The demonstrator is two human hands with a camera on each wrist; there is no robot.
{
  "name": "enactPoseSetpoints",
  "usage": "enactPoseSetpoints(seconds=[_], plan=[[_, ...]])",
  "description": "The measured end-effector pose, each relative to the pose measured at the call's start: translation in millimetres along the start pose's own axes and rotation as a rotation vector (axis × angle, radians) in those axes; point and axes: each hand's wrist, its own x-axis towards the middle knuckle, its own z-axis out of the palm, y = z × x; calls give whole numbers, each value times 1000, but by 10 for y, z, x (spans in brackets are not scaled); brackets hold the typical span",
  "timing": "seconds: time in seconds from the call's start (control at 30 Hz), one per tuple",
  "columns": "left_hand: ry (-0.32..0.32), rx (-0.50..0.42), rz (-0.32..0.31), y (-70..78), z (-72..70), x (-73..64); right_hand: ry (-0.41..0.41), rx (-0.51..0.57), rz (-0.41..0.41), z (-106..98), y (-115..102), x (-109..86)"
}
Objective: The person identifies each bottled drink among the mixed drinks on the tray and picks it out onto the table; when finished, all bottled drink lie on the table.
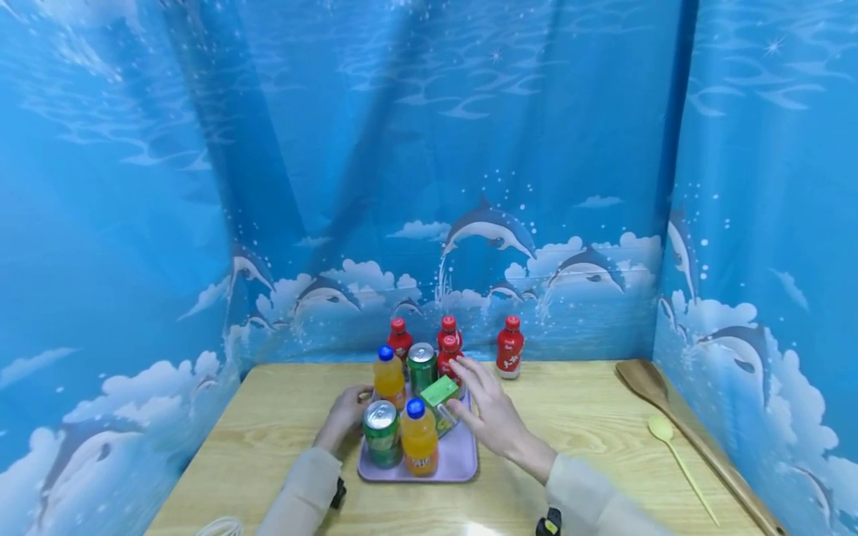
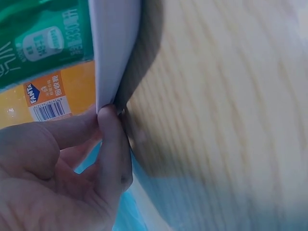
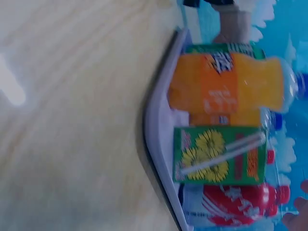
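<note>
A lilac tray (image 1: 459,455) on the table carries two orange soda bottles with blue caps, one in front (image 1: 420,449) and one behind (image 1: 389,383), plus green cans, a front one (image 1: 382,439) and a rear one (image 1: 422,372). A green drink carton (image 3: 219,156) with a straw on its side stands at the tray's right, before a red bottle (image 1: 447,362). My left hand (image 2: 62,168) pinches the tray's rim between thumb and finger. Fingers extended, my right hand (image 1: 494,417) hovers beside the carton and red bottle; contact is not evident.
One red bottle (image 1: 511,348) stands apart at the back of the table; two others (image 1: 400,341) are behind the cans. At right lie a wooden spatula (image 1: 697,439) and a yellow spoon (image 1: 662,428). A white cable (image 1: 221,527) lies front left. Dolphin-print curtains enclose the table.
</note>
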Motion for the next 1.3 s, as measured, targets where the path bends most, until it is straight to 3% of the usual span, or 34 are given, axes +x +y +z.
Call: enactPoseSetpoints(seconds=[0.2, 0.37, 0.57, 0.73, 1.0, 1.3], plan=[[9, 18, 8, 28, -3, -36, -119, -54, -96, 139, -93, -39], [-7, -24, 15, 66, -5, -56, -189, -69, -111, 207, -105, -41], [-57, -68, -53, 121, -39, -57, -223, -80, -113, 254, -119, -42], [-111, -90, -118, 121, -85, -80, -226, -80, -124, 276, -121, -42], [-146, -51, -117, 108, -113, -160, -197, -103, -154, 308, -116, -40], [-156, -47, -101, 107, -119, -235, -111, -73, -189, 352, -119, -40]])
